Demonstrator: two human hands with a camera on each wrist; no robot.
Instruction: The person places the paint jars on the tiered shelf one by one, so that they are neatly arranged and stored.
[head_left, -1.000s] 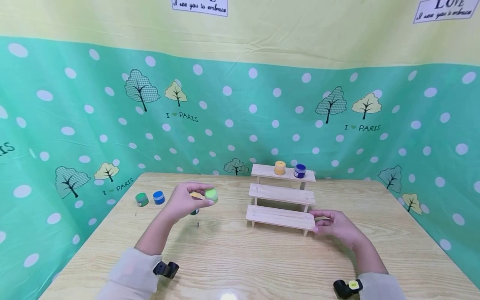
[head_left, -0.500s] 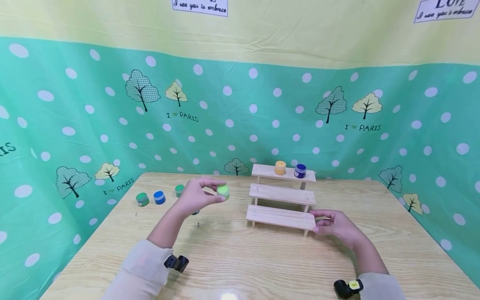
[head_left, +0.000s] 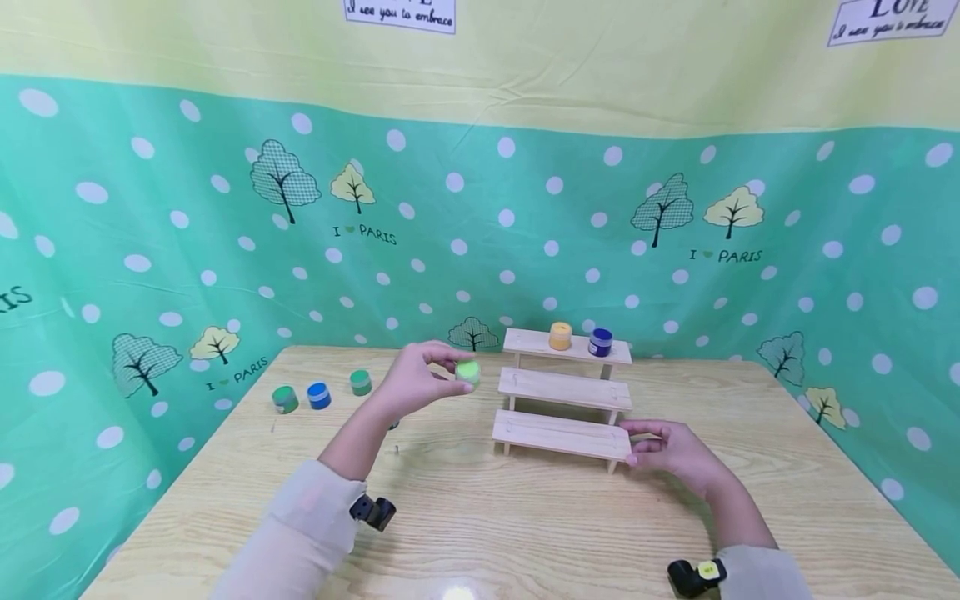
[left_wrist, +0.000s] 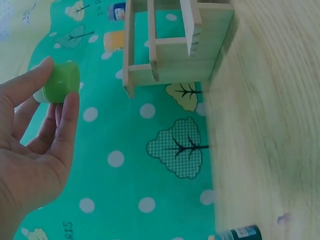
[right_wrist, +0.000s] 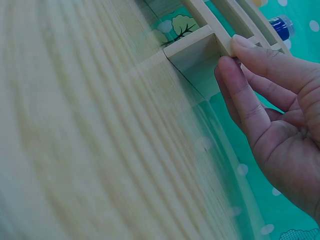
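Head view: the small pale jar with a lime-green lid [head_left: 467, 372] is in the air, pinched between thumb and fingers of the left hand [head_left: 422, 379], near the left end of the three-tier pale wooden rack [head_left: 564, 389] but not on it. The right hand [head_left: 678, 461] grips the bottom tier's right end. Hands well apart. Done, apparently: the yellow-orange jar [head_left: 560, 336] and the dark navy-blue jar [head_left: 600, 342] sit on the top tier; no jar shows on the lower two. Left: one jar in hand, plus the dark-green jar [head_left: 285, 399], bright-blue jar [head_left: 318, 395] and medium-green jar [head_left: 361, 382] on the wood-grain bench [head_left: 525, 525]. Reads as early on. Others behind the left arm, cannot tell.

Left wrist view: same pinch, lime-lidded jar clear of the rack; one dark teal jar [left_wrist: 242, 233] cut off at the frame bottom, so probably also left.

Right wrist view: thumb and fingers clamp the tier's end; no jar in this hand.
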